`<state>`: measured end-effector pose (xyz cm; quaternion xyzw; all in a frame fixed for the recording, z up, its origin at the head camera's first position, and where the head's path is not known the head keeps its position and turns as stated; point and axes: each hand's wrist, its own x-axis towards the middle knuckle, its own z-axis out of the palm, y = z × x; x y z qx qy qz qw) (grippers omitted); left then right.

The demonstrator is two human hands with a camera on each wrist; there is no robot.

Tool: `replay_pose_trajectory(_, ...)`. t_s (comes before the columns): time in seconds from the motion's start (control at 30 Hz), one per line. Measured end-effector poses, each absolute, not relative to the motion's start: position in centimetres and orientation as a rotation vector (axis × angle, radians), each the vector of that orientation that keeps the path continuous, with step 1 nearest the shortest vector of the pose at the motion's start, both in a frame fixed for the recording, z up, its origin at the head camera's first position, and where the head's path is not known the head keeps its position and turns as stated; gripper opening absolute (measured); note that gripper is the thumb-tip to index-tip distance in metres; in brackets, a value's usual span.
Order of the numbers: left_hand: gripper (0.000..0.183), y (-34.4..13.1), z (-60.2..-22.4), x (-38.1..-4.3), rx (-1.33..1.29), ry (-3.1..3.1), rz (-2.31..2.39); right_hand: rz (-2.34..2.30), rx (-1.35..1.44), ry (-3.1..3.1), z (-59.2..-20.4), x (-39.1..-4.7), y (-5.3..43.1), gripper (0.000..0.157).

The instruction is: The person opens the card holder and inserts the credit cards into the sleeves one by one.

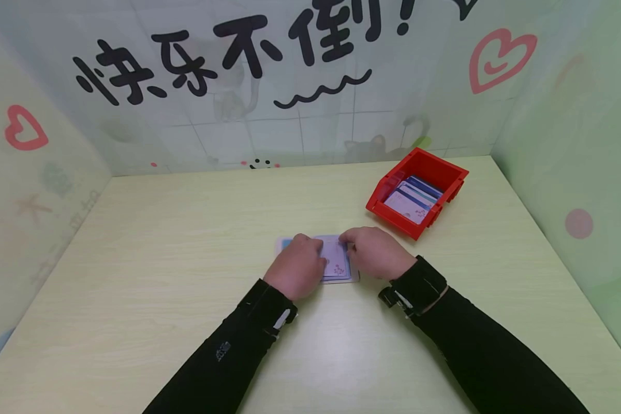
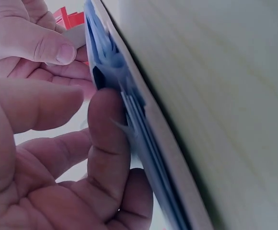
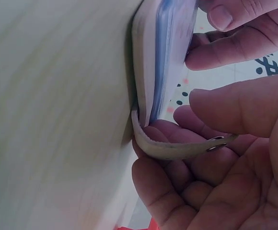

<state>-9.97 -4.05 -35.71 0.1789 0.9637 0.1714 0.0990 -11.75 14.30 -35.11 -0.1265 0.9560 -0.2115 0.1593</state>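
Observation:
A small pale card holder lies on the table under both hands, a pink-lilac page with a small flower print facing up. Its stacked clear sleeves show edge-on in the left wrist view. My left hand is over the holder's left part, one fingertip against the sleeve edges and the thumb apart from that finger. At the right edge is my right hand, holding a pale strap with a metal snap. The strap bends out from the holder across the curled fingers. Part of the holder is hidden by the left hand.
A red bin stands behind and to the right of the hands, with several blue and lilac cards inside. Printed panels enclose the pale wood table at the back and both sides.

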Motion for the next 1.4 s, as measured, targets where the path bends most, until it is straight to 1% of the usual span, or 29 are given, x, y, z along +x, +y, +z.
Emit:
replay_pose_trajectory(0.17,0.033,-4.3,-35.6,-9.8,0.502,2.828,0.589,-0.636,-0.337,2.708,-35.1,-11.7,14.1,0.047)
replay_pose_trajectory(0.33,0.042,-5.2,-35.1,-9.6,0.445,2.817,0.725,-0.687,-0.290,2.668,-35.0,-11.8,14.0,0.058)
replay_pose_trajectory(0.57,0.041,-7.4,-34.5,-9.8,0.399,2.841,0.904,-0.699,-0.264,2.659,-35.0,-11.9,13.8,0.068)
replay_pose_trajectory(0.8,0.051,-9.4,-34.7,-9.9,0.301,2.822,0.775,-0.740,-0.263,2.641,-35.2,-11.9,13.7,0.076)
replay_pose_trajectory(1.0,0.059,-9.7,-35.2,-10.0,0.306,2.810,0.662,-0.708,-0.324,2.635,-35.2,-12.1,13.7,0.095)
replay_pose_trajectory(1.1,0.060,-9.7,-35.4,-10.0,0.319,2.818,0.611,-0.647,-0.395,2.642,-35.3,-12.2,13.7,0.101)
replay_pose_trajectory(1.2,0.060,-9.6,-35.4,-10.0,0.341,2.827,0.558,-0.581,-0.462,2.652,-35.4,-12.3,13.6,0.104)
replay_pose_trajectory(1.4,0.061,-9.5,-35.3,-9.9,0.373,2.847,0.472,-0.511,-0.519,2.685,-35.5,-12.6,13.3,0.102)
